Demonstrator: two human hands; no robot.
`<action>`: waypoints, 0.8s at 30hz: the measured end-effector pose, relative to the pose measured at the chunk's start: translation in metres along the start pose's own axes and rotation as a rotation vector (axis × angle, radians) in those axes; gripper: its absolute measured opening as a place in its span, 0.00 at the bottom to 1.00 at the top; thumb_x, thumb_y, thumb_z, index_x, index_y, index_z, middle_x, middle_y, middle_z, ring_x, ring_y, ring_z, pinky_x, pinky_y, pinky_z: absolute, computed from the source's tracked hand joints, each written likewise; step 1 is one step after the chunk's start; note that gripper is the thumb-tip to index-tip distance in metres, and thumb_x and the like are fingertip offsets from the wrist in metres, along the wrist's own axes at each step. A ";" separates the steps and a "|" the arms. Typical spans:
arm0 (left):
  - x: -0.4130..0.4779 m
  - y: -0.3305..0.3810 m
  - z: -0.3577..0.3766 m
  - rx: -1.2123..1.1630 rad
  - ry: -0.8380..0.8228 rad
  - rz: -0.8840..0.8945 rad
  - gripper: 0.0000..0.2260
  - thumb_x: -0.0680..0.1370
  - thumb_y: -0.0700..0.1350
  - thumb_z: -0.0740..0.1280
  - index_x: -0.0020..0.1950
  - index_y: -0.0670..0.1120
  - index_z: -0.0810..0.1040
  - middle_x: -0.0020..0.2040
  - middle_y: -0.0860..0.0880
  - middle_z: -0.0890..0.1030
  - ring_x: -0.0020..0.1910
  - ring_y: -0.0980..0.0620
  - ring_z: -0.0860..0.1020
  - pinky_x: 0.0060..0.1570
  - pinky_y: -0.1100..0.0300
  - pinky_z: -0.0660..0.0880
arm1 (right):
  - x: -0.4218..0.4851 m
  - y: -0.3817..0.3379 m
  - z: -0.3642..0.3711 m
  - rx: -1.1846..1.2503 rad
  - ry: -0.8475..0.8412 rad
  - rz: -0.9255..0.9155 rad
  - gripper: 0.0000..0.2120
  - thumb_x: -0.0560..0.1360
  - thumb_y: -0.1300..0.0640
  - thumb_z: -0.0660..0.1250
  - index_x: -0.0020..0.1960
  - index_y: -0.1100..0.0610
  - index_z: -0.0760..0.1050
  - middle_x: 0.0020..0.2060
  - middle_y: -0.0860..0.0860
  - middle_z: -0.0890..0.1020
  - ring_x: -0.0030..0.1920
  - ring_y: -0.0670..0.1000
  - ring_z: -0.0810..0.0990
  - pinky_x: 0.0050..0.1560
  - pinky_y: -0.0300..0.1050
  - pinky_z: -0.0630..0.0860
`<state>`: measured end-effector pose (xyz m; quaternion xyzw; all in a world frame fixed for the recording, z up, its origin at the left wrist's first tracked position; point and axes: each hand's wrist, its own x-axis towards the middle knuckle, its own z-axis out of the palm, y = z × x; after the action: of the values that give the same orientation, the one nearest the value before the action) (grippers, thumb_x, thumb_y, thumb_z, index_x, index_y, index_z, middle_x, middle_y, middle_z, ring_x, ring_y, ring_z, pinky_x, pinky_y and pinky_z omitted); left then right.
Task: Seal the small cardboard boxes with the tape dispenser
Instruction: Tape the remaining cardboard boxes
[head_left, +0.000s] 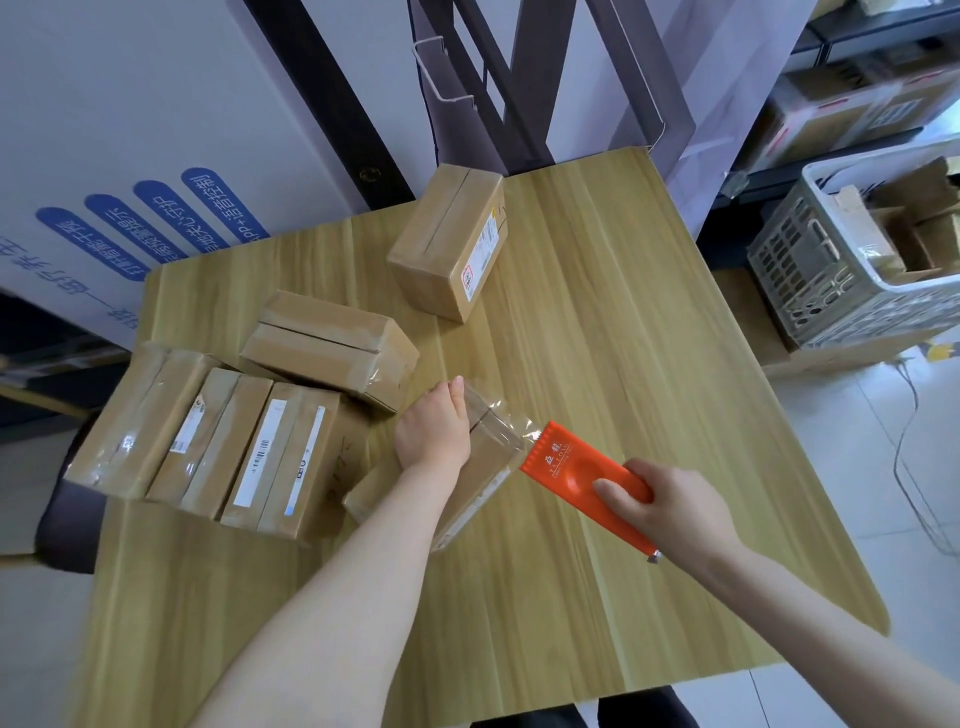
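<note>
Orange tape dispenser (582, 475) gripped in curled right hand (670, 504); left hand (431, 434) rests on cardboard box (488, 462), fingers hidden.
</note>
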<state>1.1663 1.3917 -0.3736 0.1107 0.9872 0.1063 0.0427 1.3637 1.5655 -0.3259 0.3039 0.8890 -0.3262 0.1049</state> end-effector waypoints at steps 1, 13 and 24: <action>0.000 0.000 0.000 0.000 0.000 -0.005 0.24 0.83 0.55 0.44 0.44 0.48 0.75 0.42 0.47 0.81 0.39 0.44 0.77 0.35 0.56 0.65 | 0.002 -0.006 -0.001 -0.058 -0.005 0.010 0.18 0.73 0.35 0.62 0.37 0.49 0.74 0.24 0.45 0.77 0.18 0.42 0.75 0.22 0.36 0.65; 0.000 0.004 -0.002 0.022 -0.021 -0.050 0.23 0.83 0.56 0.43 0.43 0.49 0.74 0.40 0.49 0.81 0.36 0.47 0.74 0.33 0.57 0.64 | 0.016 -0.064 -0.020 -0.530 -0.014 -0.042 0.20 0.77 0.37 0.56 0.40 0.52 0.72 0.29 0.45 0.72 0.32 0.51 0.74 0.28 0.41 0.62; -0.004 0.017 -0.005 -0.181 -0.051 -0.304 0.24 0.82 0.58 0.45 0.51 0.46 0.77 0.47 0.47 0.82 0.47 0.43 0.79 0.40 0.56 0.67 | 0.032 -0.093 -0.035 -0.560 0.030 -0.027 0.17 0.79 0.42 0.56 0.39 0.53 0.70 0.30 0.48 0.69 0.38 0.53 0.73 0.33 0.42 0.63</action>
<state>1.1730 1.4060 -0.3649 -0.0415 0.9776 0.1843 0.0932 1.2817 1.5475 -0.2632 0.2560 0.9499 -0.0644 0.1674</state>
